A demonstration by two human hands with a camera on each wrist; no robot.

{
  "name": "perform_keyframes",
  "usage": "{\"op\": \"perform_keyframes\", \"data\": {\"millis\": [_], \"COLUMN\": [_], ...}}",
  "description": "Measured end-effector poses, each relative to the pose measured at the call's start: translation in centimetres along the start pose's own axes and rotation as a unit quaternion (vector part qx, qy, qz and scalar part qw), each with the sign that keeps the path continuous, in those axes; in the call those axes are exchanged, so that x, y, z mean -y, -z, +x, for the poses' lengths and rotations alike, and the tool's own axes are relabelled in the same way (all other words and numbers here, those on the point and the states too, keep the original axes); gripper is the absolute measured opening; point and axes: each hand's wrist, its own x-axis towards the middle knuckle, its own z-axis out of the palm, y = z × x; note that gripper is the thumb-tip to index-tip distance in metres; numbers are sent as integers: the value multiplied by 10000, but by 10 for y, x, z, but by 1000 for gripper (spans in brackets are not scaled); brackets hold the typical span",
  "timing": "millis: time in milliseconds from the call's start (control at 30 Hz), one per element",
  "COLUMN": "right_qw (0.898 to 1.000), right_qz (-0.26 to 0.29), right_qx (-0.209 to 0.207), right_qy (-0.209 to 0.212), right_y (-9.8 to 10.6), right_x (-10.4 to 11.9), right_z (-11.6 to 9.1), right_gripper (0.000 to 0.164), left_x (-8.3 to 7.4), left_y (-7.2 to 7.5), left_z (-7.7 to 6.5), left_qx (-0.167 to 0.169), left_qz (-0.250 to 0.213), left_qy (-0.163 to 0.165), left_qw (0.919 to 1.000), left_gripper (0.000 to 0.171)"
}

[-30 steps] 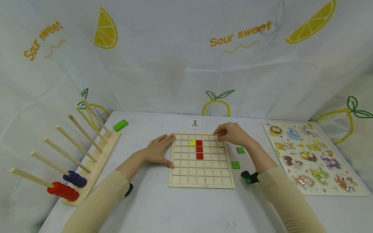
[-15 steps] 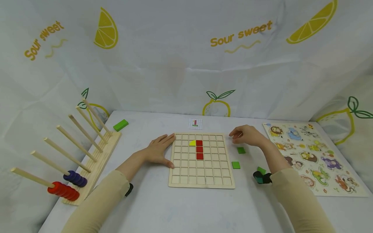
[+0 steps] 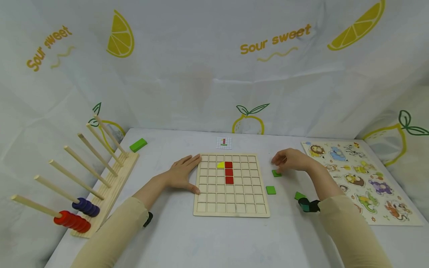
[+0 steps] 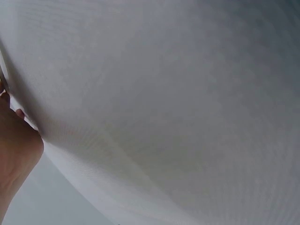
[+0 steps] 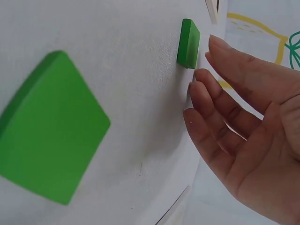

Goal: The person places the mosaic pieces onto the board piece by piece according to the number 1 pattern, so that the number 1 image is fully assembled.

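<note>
A wooden grid board (image 3: 247, 189) lies on the white table, with three red squares (image 3: 229, 172) in a column and a yellow quarter-round piece (image 3: 221, 165) beside the top one. My left hand (image 3: 181, 174) rests flat at the board's left edge, fingertips on the rim and thumb spread. To the right of the board, my right hand (image 3: 292, 160) hovers at a green square tile (image 3: 276, 173). In the right wrist view its fingers (image 5: 206, 96) are loosely bent, thumb apart, holding nothing, close to a green tile (image 5: 188, 44). Two more green tiles lie nearer, one being this tile (image 3: 271, 190).
A small pattern card (image 3: 224, 143) lies behind the board. At left stands a peg rack (image 3: 115, 184) with red and blue rings, a green block (image 3: 138, 145) behind it. An animal puzzle board (image 3: 363, 182) lies at right. A white printed cloth (image 3: 187, 100) hangs behind.
My right hand has left the board's top right corner and moved right, then down toward the upper green tile. The third green tile has come into sight. My left hand stays put.
</note>
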Motion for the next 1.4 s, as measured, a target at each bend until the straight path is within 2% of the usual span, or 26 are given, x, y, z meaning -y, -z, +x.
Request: {"op": "perform_keyframes", "data": {"millis": [200, 367, 1400], "right_qw": [9992, 9989, 9997], "right_qz": [243, 276, -108], "right_qx": [267, 329, 173], "right_qy": [-170, -192, -148], "right_y": [0, 0, -6], "right_x": [1, 1, -3], "right_z": [-2, -4, 1], "right_gripper": [40, 39, 23], "left_x": [-1, -2, -1], "left_y": [0, 0, -1], "left_z": [0, 0, 1], "left_qx": [-7, 1, 19], "left_qz": [10, 6, 50], "left_qy": [54, 57, 93], "left_qw": [10000, 10000, 9999], "left_gripper": [122, 122, 122]}}
